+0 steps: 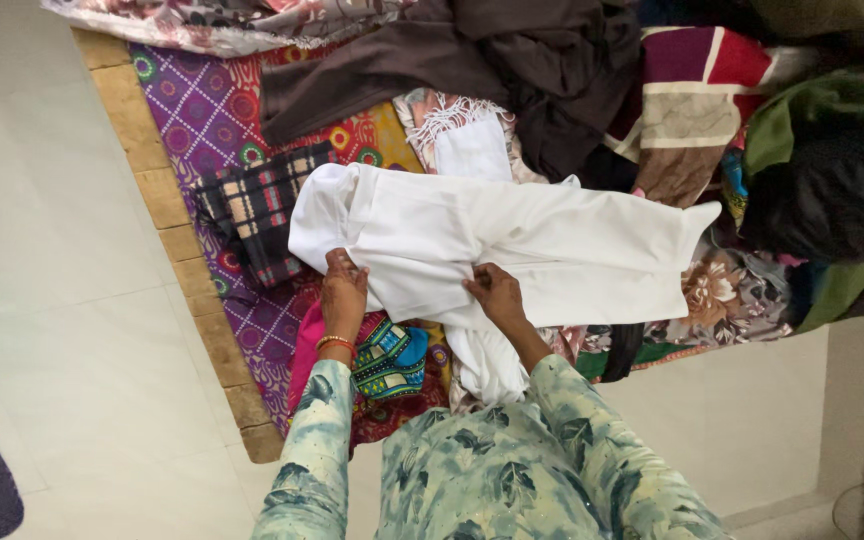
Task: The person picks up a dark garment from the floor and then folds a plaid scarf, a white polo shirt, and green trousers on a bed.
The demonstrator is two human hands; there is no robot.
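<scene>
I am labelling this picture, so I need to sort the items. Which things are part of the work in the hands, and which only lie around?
In hand:
- white garment, spread flat
- left hand and right hand, both gripping its near edge

Lying about:
- dark brown cloth
- checked cloth
- purple patterned bedcover
- green fabric
- small white piece

white garment (pixel 512 250) smooth matt cloth; bedspread (pixel 197 110) printed cotton-like cloth; floor (pixel 42 250) glossy tile; brown garment (pixel 512 60) soft matt cloth.

Pale green top w/ dark teal leaf print, long sleeves; orange bangle (pixel 335 343) on left wrist.
</scene>
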